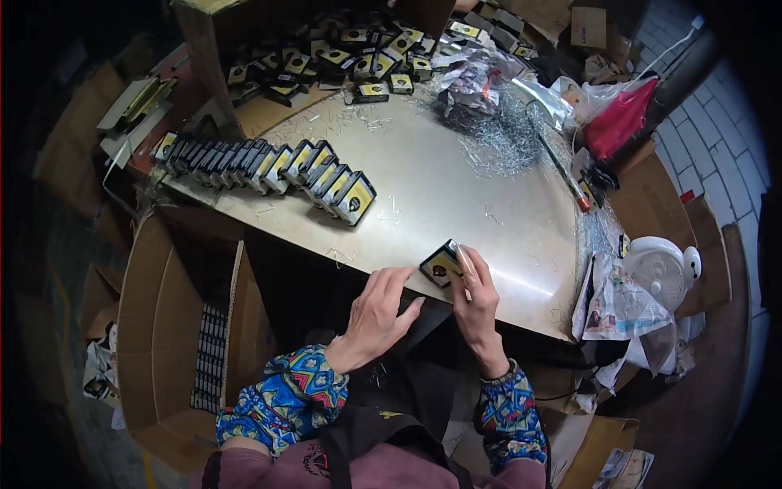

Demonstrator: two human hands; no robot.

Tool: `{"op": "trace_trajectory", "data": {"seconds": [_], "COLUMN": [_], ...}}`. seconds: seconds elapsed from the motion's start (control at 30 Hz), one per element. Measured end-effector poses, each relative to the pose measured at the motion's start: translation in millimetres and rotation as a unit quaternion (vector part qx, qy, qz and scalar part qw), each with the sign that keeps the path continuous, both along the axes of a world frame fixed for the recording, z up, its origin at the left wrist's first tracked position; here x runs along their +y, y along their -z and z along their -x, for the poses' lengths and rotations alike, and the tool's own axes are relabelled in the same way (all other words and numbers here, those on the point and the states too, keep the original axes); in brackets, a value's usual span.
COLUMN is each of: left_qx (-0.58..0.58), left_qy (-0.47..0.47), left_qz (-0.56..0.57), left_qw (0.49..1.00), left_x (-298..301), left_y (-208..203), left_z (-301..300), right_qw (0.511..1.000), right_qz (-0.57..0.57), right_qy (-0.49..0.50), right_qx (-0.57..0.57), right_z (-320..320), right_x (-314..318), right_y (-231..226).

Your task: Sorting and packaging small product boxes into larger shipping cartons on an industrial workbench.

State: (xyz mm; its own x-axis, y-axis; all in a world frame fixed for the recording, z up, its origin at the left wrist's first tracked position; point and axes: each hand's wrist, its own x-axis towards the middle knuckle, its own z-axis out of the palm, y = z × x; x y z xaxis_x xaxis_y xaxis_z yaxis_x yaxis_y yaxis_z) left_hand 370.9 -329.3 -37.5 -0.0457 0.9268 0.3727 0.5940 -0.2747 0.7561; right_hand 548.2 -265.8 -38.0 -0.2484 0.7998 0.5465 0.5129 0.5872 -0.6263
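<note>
Right hand (475, 293) has the little yellow-and-black box (437, 266) pinched over the near edge of the counter (436, 183), left hand (375, 314) is empty, loosely open right beside it, can't tell if they touch. A weak pinch could drop it imo. That leaning row of boxes (269, 165) could topple if bumped, and loose metal wire bits (507, 138) clutter the far right

A row of boxes (265, 165) stands on the worktable (432, 191)'s left; a fan (656, 273) lies to its right, a carton (147, 301) before its left edge.
</note>
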Motion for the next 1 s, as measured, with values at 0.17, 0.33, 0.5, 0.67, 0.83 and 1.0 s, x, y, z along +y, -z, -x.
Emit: {"op": "trace_trajectory", "data": {"seconds": [0.17,0.33,0.5,0.67,0.83,1.0], "left_qx": [-0.005,-0.1,0.324,0.265,0.218,0.34], "left_qy": [0.013,0.051,-0.125,-0.108,-0.064,-0.02], "left_qz": [-0.032,-0.025,-0.068,-0.11,-0.062,0.032], "left_qw": [0.999,0.993,0.935,0.952,0.972,0.94], "left_x": [21.5,64.5,95.5,118.0,195.6,316.3], "left_y": [9.5,4.9,-7.5,-34.0,-77.8,-27.9], "left_z": [0.8,3.1,49.9,107.5,163.1,202.3], "right_qw": [1.0,0.913,0.89,0.969,0.999,0.99], "right_qz": [-0.001,0.259,0.287,0.207,0.045,-0.03], "right_qy": [-0.021,-0.078,-0.043,-0.008,0.004,0.024], "right_qx": [0.016,0.306,0.351,0.138,-0.022,-0.136], "right_z": [-15.8,11.1,16.7,43.0,81.0,142.1], "right_x": [16.7,18.1,50.9,122.9,223.3,321.9], "right_y": [11.6,4.7,10.2,-3.0,14.9,53.6]}}
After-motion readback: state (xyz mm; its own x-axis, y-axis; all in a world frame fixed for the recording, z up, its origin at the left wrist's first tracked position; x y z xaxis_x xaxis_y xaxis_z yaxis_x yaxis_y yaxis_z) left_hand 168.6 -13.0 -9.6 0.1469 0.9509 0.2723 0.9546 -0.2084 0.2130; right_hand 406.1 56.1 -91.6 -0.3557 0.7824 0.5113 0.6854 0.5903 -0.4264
